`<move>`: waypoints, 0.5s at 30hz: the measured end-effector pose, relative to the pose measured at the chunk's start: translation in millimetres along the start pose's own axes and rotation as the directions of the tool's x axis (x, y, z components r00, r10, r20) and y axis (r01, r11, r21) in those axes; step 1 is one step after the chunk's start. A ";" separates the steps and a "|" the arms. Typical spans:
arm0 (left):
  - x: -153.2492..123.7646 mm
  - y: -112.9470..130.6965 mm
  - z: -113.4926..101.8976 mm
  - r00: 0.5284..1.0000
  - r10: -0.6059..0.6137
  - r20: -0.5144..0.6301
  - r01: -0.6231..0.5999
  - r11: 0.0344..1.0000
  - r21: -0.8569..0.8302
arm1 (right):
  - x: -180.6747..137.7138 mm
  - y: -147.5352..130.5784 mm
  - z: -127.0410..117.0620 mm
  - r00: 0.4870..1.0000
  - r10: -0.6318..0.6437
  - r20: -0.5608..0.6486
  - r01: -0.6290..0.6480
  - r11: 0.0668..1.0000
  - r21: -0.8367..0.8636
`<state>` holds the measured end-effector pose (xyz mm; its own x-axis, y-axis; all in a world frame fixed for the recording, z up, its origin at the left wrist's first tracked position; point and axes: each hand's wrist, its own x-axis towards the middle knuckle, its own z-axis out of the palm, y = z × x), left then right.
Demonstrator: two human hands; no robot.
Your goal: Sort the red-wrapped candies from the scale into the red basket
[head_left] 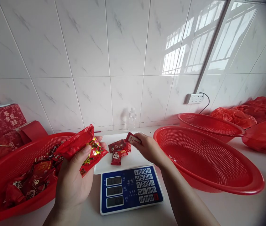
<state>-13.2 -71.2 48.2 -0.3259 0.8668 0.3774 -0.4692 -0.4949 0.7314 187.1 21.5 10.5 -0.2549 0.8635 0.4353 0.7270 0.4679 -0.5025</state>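
I see the left hand (76,179) grasping red-and-gold packets (77,146) at eight o'clock, the right hand (150,147) pinching a small packet (132,138) at six, by the scale (130,190); red basket (203,163) at four.

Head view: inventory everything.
Wall: one, white, behind
Table: one, white, below
Scale: one, blue-white, centre
Baskets: three, red, one left, two right
Packets: many, red, left basket; several, scale pan
Foil packaging: count unclear, red-gold, left hand
Small packet: one, red, right hand
Bottle: one, clear, near wall
Gift packaging: several, red, far left
Plastic bags: several, red, far right
Socket: one, white, wall
Cable: one, dark, wall
Left hand: one, left-centre
Right hand: one, centre
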 end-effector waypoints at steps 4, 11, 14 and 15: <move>-0.6 0.3 -1.0 1.000 -0.001 -0.008 0.001 1.000 -0.006 | -0.4 10.4 -23.2 0.961 0.197 -0.193 -0.217 0.972 -0.091; -1.1 -4.2 -0.4 1.000 -0.022 -0.004 0.022 1.000 -0.006 | -9.3 43.4 -60.6 0.770 0.227 -0.596 -0.402 0.898 -0.177; -2.2 -5.9 0.7 1.000 -0.020 0.011 0.020 1.000 0.014 | -7.3 38.0 -53.3 0.807 0.178 -0.563 -0.292 0.949 -0.118; -2.6 -6.3 0.9 1.000 -0.021 0.010 0.021 1.000 0.019 | -5.4 33.6 -45.7 0.851 0.153 -0.502 -0.233 0.967 -0.101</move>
<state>-8.7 -70.3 43.1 -0.3078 0.8774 0.3679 -0.4603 -0.4757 0.7496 242.1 23.9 25.4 0.2141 0.7118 0.6690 0.8270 0.2325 -0.5120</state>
